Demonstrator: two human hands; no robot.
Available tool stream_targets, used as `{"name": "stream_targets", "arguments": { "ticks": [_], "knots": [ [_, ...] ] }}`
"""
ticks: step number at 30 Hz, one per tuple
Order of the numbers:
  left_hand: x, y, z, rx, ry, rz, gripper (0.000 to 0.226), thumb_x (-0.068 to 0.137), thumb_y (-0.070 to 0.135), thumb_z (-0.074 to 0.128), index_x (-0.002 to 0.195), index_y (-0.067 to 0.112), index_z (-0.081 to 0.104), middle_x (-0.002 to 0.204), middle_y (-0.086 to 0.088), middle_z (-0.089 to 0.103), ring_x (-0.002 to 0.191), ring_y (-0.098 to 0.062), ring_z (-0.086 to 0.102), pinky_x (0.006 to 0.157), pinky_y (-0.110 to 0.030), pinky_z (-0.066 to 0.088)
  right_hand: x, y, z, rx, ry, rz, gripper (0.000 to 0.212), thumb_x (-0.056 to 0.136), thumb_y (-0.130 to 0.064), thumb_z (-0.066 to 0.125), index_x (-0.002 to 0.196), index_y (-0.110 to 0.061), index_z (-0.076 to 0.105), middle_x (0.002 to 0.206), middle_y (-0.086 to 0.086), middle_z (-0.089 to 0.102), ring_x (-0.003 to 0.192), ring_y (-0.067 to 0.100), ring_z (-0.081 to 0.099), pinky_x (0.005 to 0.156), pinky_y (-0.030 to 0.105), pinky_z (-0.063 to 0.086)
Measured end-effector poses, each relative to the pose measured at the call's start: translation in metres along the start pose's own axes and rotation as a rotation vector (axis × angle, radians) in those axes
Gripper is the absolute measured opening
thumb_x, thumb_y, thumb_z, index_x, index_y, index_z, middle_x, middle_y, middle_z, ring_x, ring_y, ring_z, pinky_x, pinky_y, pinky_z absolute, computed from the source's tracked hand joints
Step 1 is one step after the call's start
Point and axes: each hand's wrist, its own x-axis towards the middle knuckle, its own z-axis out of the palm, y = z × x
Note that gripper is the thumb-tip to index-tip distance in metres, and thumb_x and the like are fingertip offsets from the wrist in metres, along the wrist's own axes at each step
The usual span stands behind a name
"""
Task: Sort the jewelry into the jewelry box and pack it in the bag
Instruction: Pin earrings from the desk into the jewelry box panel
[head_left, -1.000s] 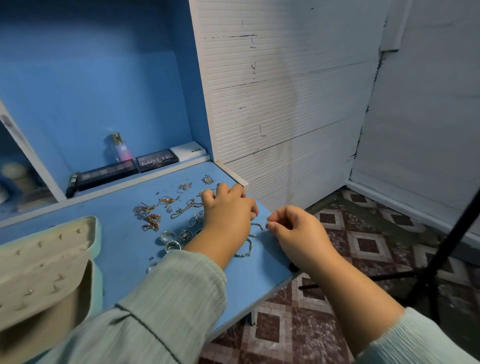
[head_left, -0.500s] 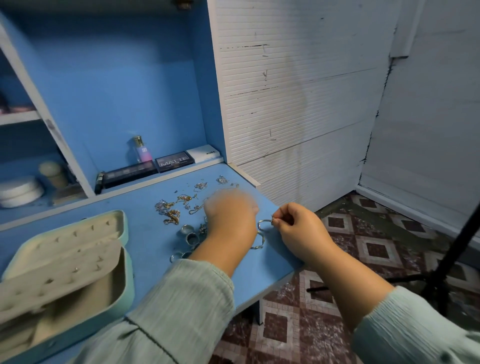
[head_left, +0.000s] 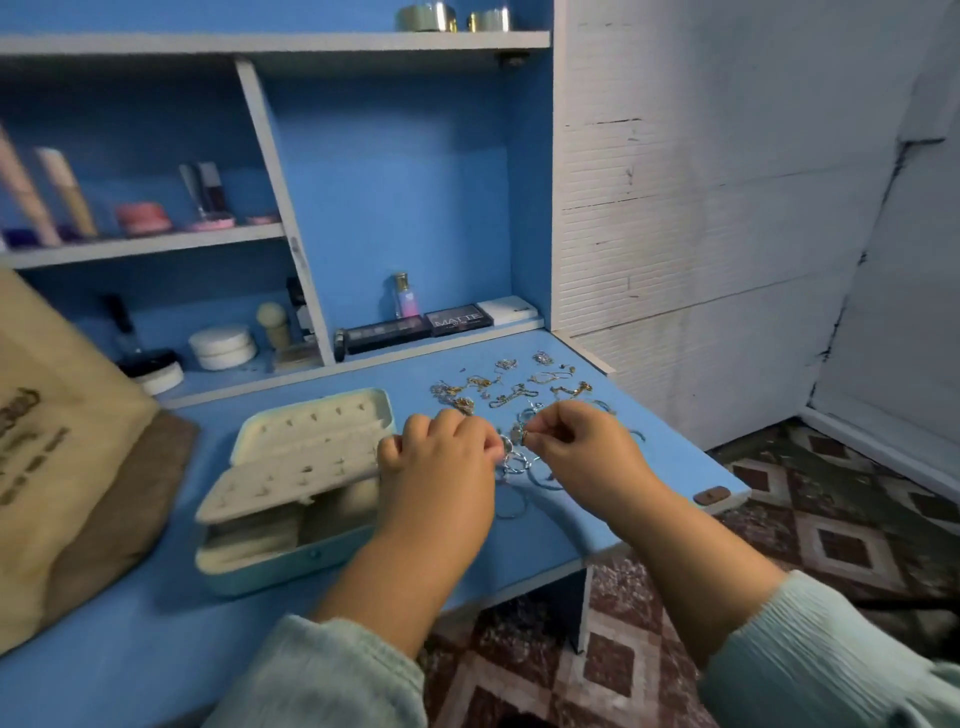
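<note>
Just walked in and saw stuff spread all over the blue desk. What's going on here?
A person is sorting jewelry at the desk. The right hand pinches a small silver piece, and the left hand meets it with curled fingers; what it grips is hidden. Chains and rings lie loose on the desk beyond the hands. The jewelry box sits open to the left, with little in its earring panels. A tan bag stands at the far left.

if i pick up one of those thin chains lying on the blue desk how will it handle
The chains lie in loose tangled squiggles, so one would probably go limp and drape. They look very fine, so likely light. Lying close together, one may snag a neighbour.
</note>
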Motion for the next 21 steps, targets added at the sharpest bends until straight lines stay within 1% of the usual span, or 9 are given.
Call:
{"name": "stream_targets", "arguments": {
  "ticks": [4, 8, 9, 11, 12, 15, 16, 18, 21],
  "knots": [
    [-0.029, -0.028, -0.011, -0.002, 0.077, -0.078, 0.019, 0.1, 0.038, 0.029, 0.108, 0.036, 0.046, 0.117, 0.013, 0.048, 0.111, -0.015, 0.044, 0.087, -0.031, 0.027, -0.009, -0.025, 0.027, 0.077, -0.163, -0.057, 0.017, 0.09, -0.015, 0.056, 0.076, -0.024, 0.052, 0.073, -0.007, 0.054, 0.061, 0.005, 0.047, 0.05, 0.007, 0.036],
    [-0.048, -0.049, -0.016, -0.048, 0.138, -0.149, 0.017, 0.098, 0.034, 0.036, 0.104, 0.031, 0.052, 0.11, 0.01, 0.057, 0.104, -0.019, 0.053, 0.083, -0.033, 0.031, -0.013, -0.038, 0.055, 0.123, -0.292, -0.087, 0.016, 0.091, -0.016, 0.054, 0.077, -0.023, 0.051, 0.094, 0.014, 0.063, 0.083, 0.026, 0.057, 0.067, 0.027, 0.045],
    [-0.051, -0.054, -0.016, -0.052, 0.15, -0.154, 0.014, 0.097, 0.032, 0.04, 0.1, 0.03, 0.054, 0.106, 0.01, 0.059, 0.1, -0.02, 0.056, 0.081, -0.034, 0.032, -0.013, -0.04, 0.06, 0.125, -0.308, -0.097, 0.015, 0.091, -0.015, 0.054, 0.079, -0.022, 0.051, 0.091, 0.012, 0.062, 0.083, 0.027, 0.056, 0.068, 0.025, 0.044],
    [-0.052, -0.064, -0.015, -0.053, 0.201, -0.14, 0.005, 0.088, 0.024, 0.061, 0.086, 0.027, 0.057, 0.089, 0.008, 0.063, 0.081, -0.022, 0.062, 0.071, -0.036, 0.039, -0.013, -0.042, 0.068, 0.13, -0.314, -0.126, 0.013, 0.092, -0.013, 0.053, 0.081, -0.021, 0.051, 0.082, 0.002, 0.057, 0.079, 0.019, 0.051, 0.064, 0.019, 0.041],
    [-0.052, -0.069, -0.012, -0.066, 0.243, -0.136, 0.014, 0.08, 0.02, 0.07, 0.078, 0.026, 0.057, 0.081, 0.006, 0.062, 0.069, -0.023, 0.063, 0.064, -0.036, 0.042, -0.012, -0.043, 0.071, 0.148, -0.307, -0.127, 0.013, 0.092, -0.014, 0.052, 0.082, -0.022, 0.051, 0.082, -0.001, 0.055, 0.079, 0.015, 0.05, 0.063, 0.018, 0.041],
    [-0.049, -0.08, -0.012, -0.11, 0.32, -0.088, 0.011, 0.075, 0.014, 0.068, 0.071, 0.021, 0.059, 0.081, -0.001, 0.058, 0.057, -0.023, 0.06, 0.052, -0.032, 0.044, -0.008, -0.045, 0.075, 0.242, -0.277, -0.11, 0.012, 0.093, -0.015, 0.052, 0.083, -0.021, 0.052, 0.081, -0.005, 0.055, 0.072, 0.005, 0.049, 0.06, 0.012, 0.04],
    [-0.047, -0.084, -0.014, -0.114, 0.346, -0.052, 0.009, 0.072, 0.014, 0.067, 0.07, 0.019, 0.06, 0.083, -0.005, 0.058, 0.055, -0.024, 0.059, 0.049, -0.03, 0.044, -0.005, -0.046, 0.076, 0.273, -0.269, -0.113, 0.011, 0.093, -0.014, 0.052, 0.083, -0.02, 0.053, 0.081, -0.004, 0.056, 0.069, 0.002, 0.048, 0.06, 0.01, 0.039],
    [-0.039, -0.092, -0.012, -0.135, 0.357, -0.02, 0.014, 0.069, 0.008, 0.072, 0.071, 0.015, 0.061, 0.09, -0.011, 0.059, 0.056, -0.026, 0.06, 0.048, -0.029, 0.046, 0.002, -0.046, 0.079, 0.313, -0.253, -0.125, 0.01, 0.092, -0.014, 0.053, 0.084, -0.02, 0.054, 0.09, 0.001, 0.063, 0.07, -0.001, 0.05, 0.067, 0.016, 0.039],
    [-0.022, -0.104, -0.012, -0.157, 0.319, -0.007, 0.007, 0.078, 0.01, 0.064, 0.077, 0.015, 0.06, 0.103, -0.008, 0.059, 0.074, -0.029, 0.064, 0.062, -0.036, 0.049, 0.014, -0.05, 0.081, 0.341, -0.222, -0.149, 0.011, 0.091, -0.014, 0.054, 0.082, -0.021, 0.054, 0.093, 0.002, 0.065, 0.065, -0.008, 0.049, 0.071, 0.02, 0.038]
  ]
}}
